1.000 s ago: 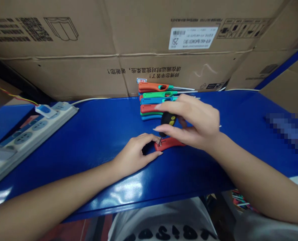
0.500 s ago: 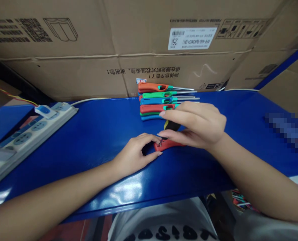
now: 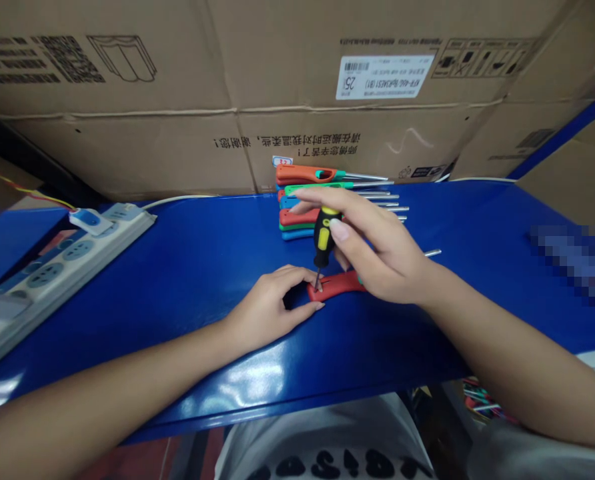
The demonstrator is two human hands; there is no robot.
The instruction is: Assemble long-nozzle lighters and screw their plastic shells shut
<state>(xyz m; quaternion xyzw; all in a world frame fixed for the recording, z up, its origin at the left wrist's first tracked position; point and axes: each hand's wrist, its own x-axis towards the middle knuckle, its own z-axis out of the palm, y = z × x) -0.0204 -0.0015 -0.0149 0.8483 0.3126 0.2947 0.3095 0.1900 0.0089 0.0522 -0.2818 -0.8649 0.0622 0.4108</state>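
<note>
A red lighter (image 3: 336, 285) with a long metal tube lies on the blue table (image 3: 187, 267). My left hand (image 3: 277, 303) pinches the end of its handle between thumb and fingers. Above that end, my right hand (image 3: 372, 250) holds a short black and yellow screwdriver (image 3: 324, 233) nearly upright. Its tip meets the lighter's handle close to my left fingertips. Part of the lighter's front is covered by my right hand. Just beyond, several more lighters in orange (image 3: 302, 175), green, blue and red lie stacked side by side.
A cardboard box wall (image 3: 177, 153) rises along the back of the table. At the left stands a white power strip (image 3: 72, 267) with a plug in it. Below the table's right front edge, more coloured lighters (image 3: 482, 400) show in a heap.
The screwdriver has swung from tilted to nearly upright, and my right hand has shifted left and up around its handle. My left hand and the red lighter have stayed put.
</note>
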